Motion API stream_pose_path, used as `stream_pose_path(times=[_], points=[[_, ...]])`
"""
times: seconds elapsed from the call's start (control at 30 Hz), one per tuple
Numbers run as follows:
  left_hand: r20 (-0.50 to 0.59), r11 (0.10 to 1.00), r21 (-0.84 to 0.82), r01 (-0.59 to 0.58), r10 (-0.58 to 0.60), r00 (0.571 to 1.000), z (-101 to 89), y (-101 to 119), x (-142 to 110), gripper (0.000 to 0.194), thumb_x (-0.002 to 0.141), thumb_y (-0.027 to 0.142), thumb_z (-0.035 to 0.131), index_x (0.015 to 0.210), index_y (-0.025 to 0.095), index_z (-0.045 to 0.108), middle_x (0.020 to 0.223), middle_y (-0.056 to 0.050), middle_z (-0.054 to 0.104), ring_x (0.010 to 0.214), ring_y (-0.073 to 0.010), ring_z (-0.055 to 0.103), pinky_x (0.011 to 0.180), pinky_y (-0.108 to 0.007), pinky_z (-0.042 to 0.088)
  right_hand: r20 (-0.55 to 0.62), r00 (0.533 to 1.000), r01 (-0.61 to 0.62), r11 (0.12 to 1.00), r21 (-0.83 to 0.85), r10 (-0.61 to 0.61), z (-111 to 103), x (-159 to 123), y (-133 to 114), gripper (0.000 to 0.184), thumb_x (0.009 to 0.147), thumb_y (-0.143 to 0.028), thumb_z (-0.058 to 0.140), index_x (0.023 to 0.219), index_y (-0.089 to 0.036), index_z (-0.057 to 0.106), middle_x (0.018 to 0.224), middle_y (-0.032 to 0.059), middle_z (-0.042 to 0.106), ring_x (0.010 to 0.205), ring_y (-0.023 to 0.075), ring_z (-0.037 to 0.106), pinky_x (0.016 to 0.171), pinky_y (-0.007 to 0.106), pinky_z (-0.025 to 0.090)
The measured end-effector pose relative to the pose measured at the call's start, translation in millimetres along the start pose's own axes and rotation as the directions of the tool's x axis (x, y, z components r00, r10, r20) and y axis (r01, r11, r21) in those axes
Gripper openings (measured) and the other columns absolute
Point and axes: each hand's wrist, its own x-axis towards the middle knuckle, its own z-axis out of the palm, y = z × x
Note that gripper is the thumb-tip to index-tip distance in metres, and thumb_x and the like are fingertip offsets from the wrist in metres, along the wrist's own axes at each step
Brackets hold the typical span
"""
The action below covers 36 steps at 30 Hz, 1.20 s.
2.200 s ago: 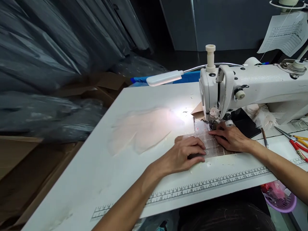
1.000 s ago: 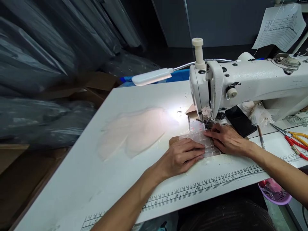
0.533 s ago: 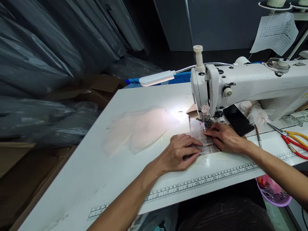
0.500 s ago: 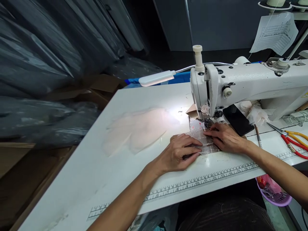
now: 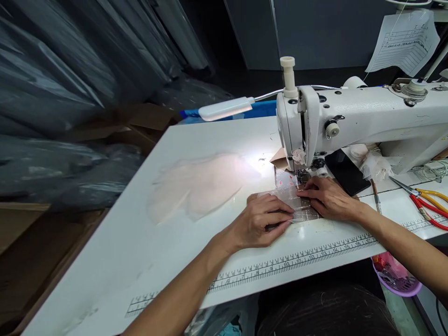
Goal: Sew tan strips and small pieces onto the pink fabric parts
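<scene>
On a white, ruler-marked bench (image 5: 157,261), the left hand (image 5: 262,218) lays a spread grip on sheer, pale checked fabric (image 5: 301,211); whether the right hand (image 5: 332,199) pinches it is unclear. Beyond stands a white metal sewing machine (image 5: 367,112); flat fabric and hands clear of its silver presser foot (image 5: 301,177) would serve best.

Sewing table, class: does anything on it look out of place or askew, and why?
The black phone-like slab looks out of place: it lies slantwise under the arm of the sewing machine, close behind the right hand, within the working area.
</scene>
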Motion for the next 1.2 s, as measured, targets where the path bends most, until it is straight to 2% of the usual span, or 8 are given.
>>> stream_pose_path(times=[0.17,0.3,0.43,0.6,0.7,0.8,0.97,1.2], points=[[0.007,1.0,0.001,0.01,-0.01,1.0,0.3,0.4,-0.4,0.007,0.086,0.015,0.062,0.086,0.017,0.069,0.085,-0.004,0.074,0.072,-0.0147,0.066,0.062,-0.031,0.053,0.0,1.0,0.001,1.0,-0.023,-0.001,0.6,-0.6,-0.3,0.037,0.089,-0.013,0.049,0.12,-0.02,0.067,0.111,0.0132,0.06,0.103,0.0269,0.053,0.086,0.045,0.047],[0.008,1.0,-0.006,0.03,-0.03,1.0,1.0,-0.1,-1.4,0.008,0.085,0.016,0.062,0.084,0.018,0.07,0.085,-0.004,0.074,0.071,-0.0151,0.066,0.062,-0.032,0.053,-0.03,0.999,0.028,0.998,0.055,-0.026,-3.6,-3.0,-2.0,0.037,0.091,-0.014,0.046,0.121,-0.019,0.067,0.111,0.013,0.059,0.102,0.0239,0.054,0.089,0.043,0.048],[0.017,0.999,-0.014,0.038,-0.038,0.999,0.8,-0.4,-2.7,0.008,0.085,0.016,0.062,0.083,0.018,0.069,0.086,-0.004,0.075,0.072,-0.016,0.067,0.063,-0.033,0.053,0.015,0.996,0.089,0.995,0.041,-0.09,-9.4,-4.8,-5.2,0.035,0.089,-0.013,0.05,0.115,-0.024,0.071,0.109,0.01,0.06,0.102,0.0238,0.054,0.09,0.043,0.047],[0.035,0.996,-0.044,0.079,-0.077,0.996,-3.0,2.5,-2.4,0.015,0.085,0.03,0.065,0.088,0.017,0.07,0.09,-0.007,0.074,0.076,-0.018,0.067,0.066,-0.036,0.054,0.042,0.995,0.088,0.996,-0.03,-0.087,-11.1,-4.2,-8.6,0.034,0.089,-0.014,0.051,0.114,-0.026,0.072,0.108,0.0109,0.06,0.101,0.0263,0.053,0.087,0.045,0.046],[-0.075,0.991,-0.043,0.126,-0.129,0.989,-4.9,-0.4,2.1,0.019,0.088,0.032,0.061,0.088,0.016,0.07,0.09,-0.009,0.072,0.078,-0.0176,0.066,0.065,-0.034,0.054,0.047,0.996,0.081,0.996,-0.037,-0.08,-10.6,-4.1,-9.6,0.035,0.089,-0.014,0.051,0.115,-0.027,0.071,0.108,0.0103,0.06,0.1,0.0262,0.052,0.086,0.045,0.045],[-0.149,0.988,0.055,0.146,-0.136,0.979,-4.9,-9.9,8.5,0.015,0.09,0.024,0.06,0.085,0.014,0.069,0.087,-0.009,0.069,0.076,-0.0164,0.064,0.063,-0.031,0.054,0.041,0.997,0.073,0.997,-0.017,-0.072,-10.4,-4.5,-10.1,0.036,0.088,-0.013,0.052,0.115,-0.027,0.071,0.107,0.0101,0.06,0.101,0.0262,0.052,0.086,0.045,0.044],[0.064,0.962,0.269,0.042,-0.062,0.996,-2.1,-26.5,12.3,0.019,0.092,0.024,0.053,0.093,0.012,0.068,0.098,-0.011,0.07,0.076,-0.0181,0.062,0.065,-0.034,0.054,0.038,0.998,0.057,0.998,-0.016,-0.056,-10.2,-5.3,-10.8,0.035,0.088,-0.012,0.053,0.114,-0.027,0.071,0.106,0.01,0.06,0.101,0.026,0.052,0.087,0.045,0.044],[0.324,0.886,0.455,-0.095,-0.065,0.944,1.7,-43.6,20.7,0.032,0.096,0.029,0.042,0.106,0.012,0.068,0.114,-0.012,0.069,0.081,-0.0222,0.061,0.068,-0.038,0.049,-0.048,0.998,0.051,0.999,0.009,-0.05,-3.5,-5.4,-6.1,0.034,0.088,-0.011,0.051,0.115,-0.021,0.07,0.108,0.0124,0.06,0.101,0.0261,0.054,0.087,0.045,0.048]])
